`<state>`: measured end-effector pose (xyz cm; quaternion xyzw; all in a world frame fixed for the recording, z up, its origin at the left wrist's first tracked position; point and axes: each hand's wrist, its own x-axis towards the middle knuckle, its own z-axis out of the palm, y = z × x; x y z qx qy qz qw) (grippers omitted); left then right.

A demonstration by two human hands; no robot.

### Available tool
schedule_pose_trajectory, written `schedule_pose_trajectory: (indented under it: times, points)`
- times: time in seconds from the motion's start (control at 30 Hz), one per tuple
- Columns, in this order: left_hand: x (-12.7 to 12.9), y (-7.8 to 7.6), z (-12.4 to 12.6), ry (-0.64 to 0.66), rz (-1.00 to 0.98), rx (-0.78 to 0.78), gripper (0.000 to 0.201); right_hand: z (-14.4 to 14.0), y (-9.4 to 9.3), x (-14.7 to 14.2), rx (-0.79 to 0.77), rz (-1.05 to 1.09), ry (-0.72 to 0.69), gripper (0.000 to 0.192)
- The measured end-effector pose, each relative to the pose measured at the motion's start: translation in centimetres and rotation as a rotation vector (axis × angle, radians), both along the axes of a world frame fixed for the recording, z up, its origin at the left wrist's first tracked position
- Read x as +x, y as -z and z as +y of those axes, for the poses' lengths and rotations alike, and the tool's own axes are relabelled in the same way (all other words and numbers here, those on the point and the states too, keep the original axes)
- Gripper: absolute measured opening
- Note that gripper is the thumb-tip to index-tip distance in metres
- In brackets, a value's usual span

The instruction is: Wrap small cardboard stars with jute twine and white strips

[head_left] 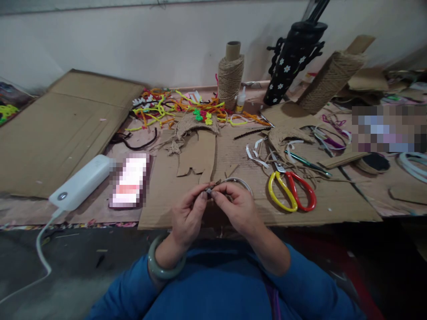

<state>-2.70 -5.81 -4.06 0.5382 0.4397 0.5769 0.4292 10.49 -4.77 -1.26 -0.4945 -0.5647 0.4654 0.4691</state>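
My left hand [190,212] and my right hand [237,210] meet at the front edge of the cardboard sheet [156,195], thumbs and fingers pinched together. Between the fingertips shows a small greyish piece [209,191], too small and covered to name. A thin pale loop [245,183] curves out behind my right hand. Just beyond my hands lies a cut cardboard shape [198,153], with a twine-wrapped crescent [196,124] bearing green, red and yellow flowers above it. A twine star [173,146] rests at its left. Scissors [292,191] with yellow and red handles lie right of my hands.
Colourful pipe cleaners [160,111], a twine spool [231,75] and a glue bottle [240,100] stand or lie at the back. A second twine spool [333,80] leans by a black flowered vase [288,66]. A phone [130,180] and white power bank [82,182] lie left.
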Motion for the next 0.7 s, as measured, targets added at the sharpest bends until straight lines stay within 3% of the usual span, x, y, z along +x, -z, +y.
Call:
schedule_pose_trajectory:
  times: [0.33, 0.6, 0.7]
  points:
    - [0.25, -0.47, 0.32, -0.039, 0.045, 0.0, 0.017, -0.1, 0.16, 0.03, -0.028, -0.017, 0.001, 0.014]
    - [0.26, -0.5, 0.03, -0.18, 0.281, 0.099, 0.015, -0.52, 0.16, 0.27, -0.046, -0.024, -0.09, 0.023]
    - [0.31, -0.43, -0.06, -0.204, 0.377, 0.152, 0.016, -0.64, -0.11, 0.4, 0.033, -0.143, -0.07, 0.022]
